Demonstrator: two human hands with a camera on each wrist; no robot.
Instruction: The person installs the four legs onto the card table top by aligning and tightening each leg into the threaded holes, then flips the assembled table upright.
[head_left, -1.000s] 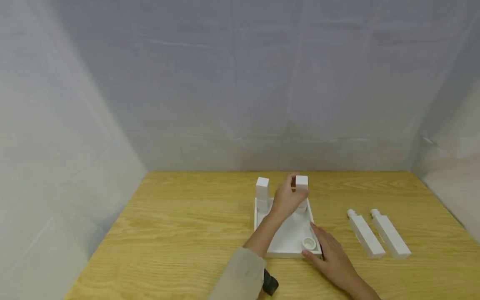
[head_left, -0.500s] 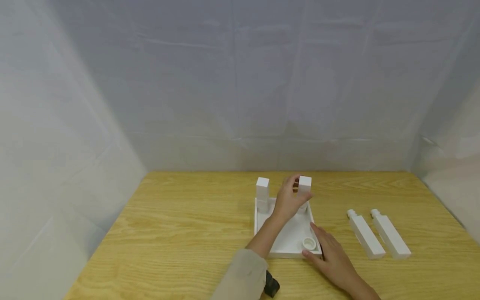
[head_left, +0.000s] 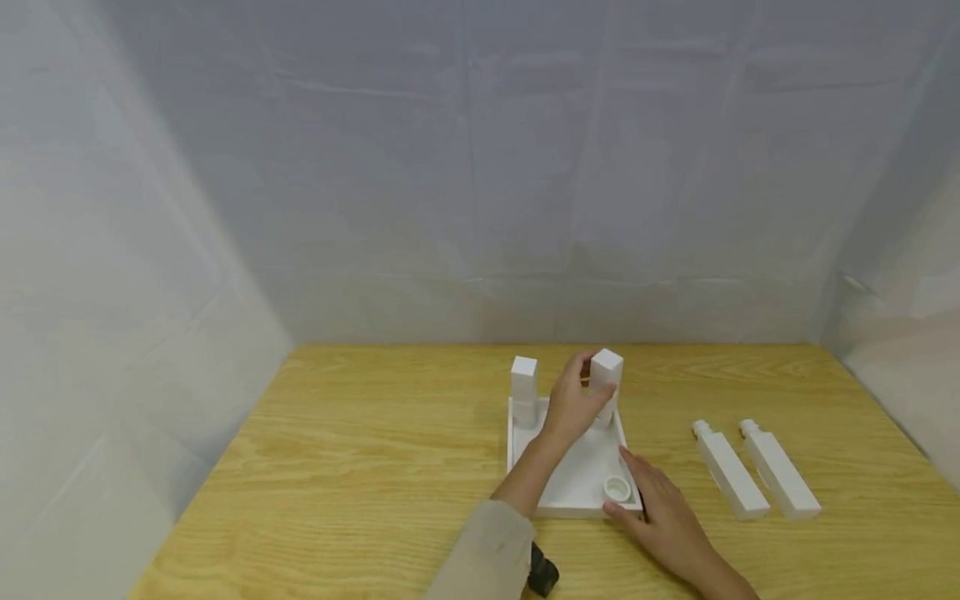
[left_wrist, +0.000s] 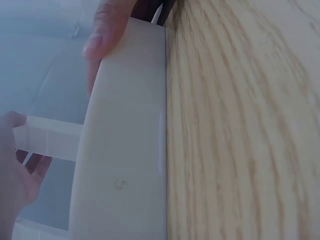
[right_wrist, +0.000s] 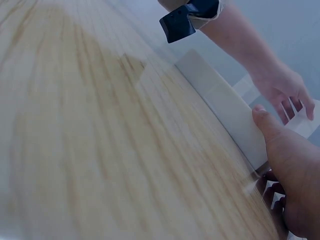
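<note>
A shallow white tray point(head_left: 573, 498) lies on the wooden table, and two white square posts stand at its far corners. My left hand point(head_left: 573, 407) grips the far right post point(head_left: 606, 369), which leans slightly. The far left post point(head_left: 523, 385) stands upright and untouched. My right hand point(head_left: 662, 510) rests flat against the tray's near right corner, thumb on the near wall, beside a round empty socket point(head_left: 617, 488). In the left wrist view the tray wall point(left_wrist: 125, 150) fills the middle, with the held post point(left_wrist: 50, 140) at left. The right wrist view shows my thumb point(right_wrist: 277, 142) on the tray point(right_wrist: 220, 100).
Two loose white posts point(head_left: 730, 471) point(head_left: 780, 472) lie side by side on the table to the right of the tray. White sheeting closes off the back and both sides. A dark wrist strap point(head_left: 540, 573) shows on my left forearm.
The post in my left hand has shifted a little and now leans instead of standing straight. My right hand has stayed at the tray's corner.
</note>
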